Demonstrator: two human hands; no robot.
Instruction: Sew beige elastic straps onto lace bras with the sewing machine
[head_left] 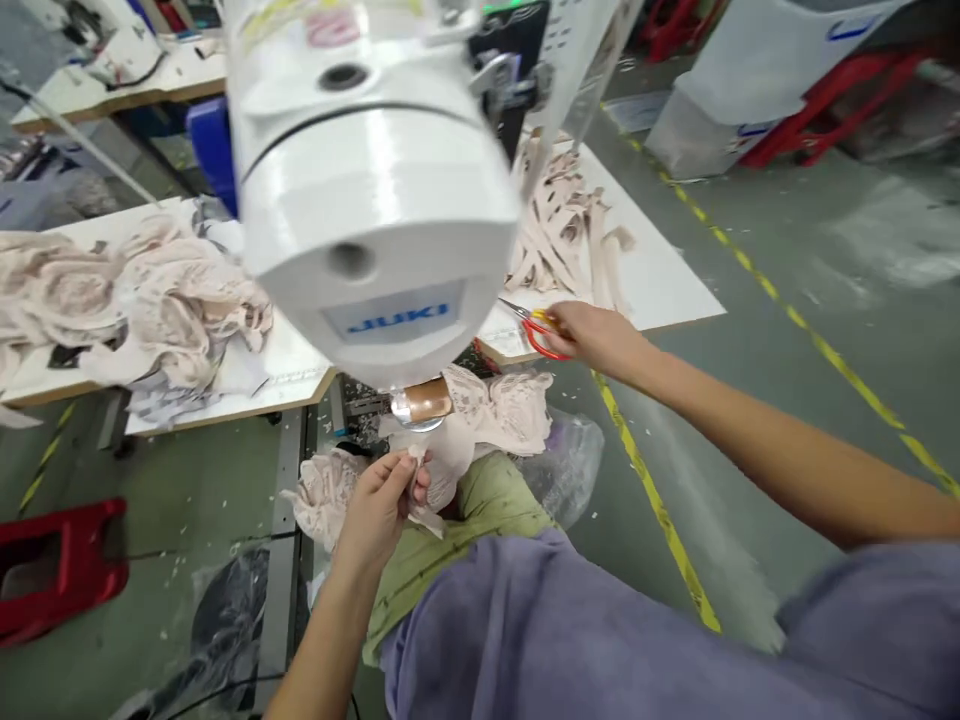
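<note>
A beige lace garment (517,412) hangs below the head of a white sewing machine (375,210) and lies over the lap. My left hand (386,492) pinches an edge of this fabric between thumb and fingers, just below the machine's metal arm end (421,402). Over at the right, by the edge of the white table, my right hand (581,335) is closed on red-handled scissors (541,335). Their tips point to the left, away from the garment, and the blades look nearly closed.
Beige lace pieces (172,290) are heaped on the left white table (292,345). Beige straps (562,225) lie on the right table (667,280). A red stool (64,560) stands at lower left, plastic bins (750,80) at upper right. Yellow tape marks the floor.
</note>
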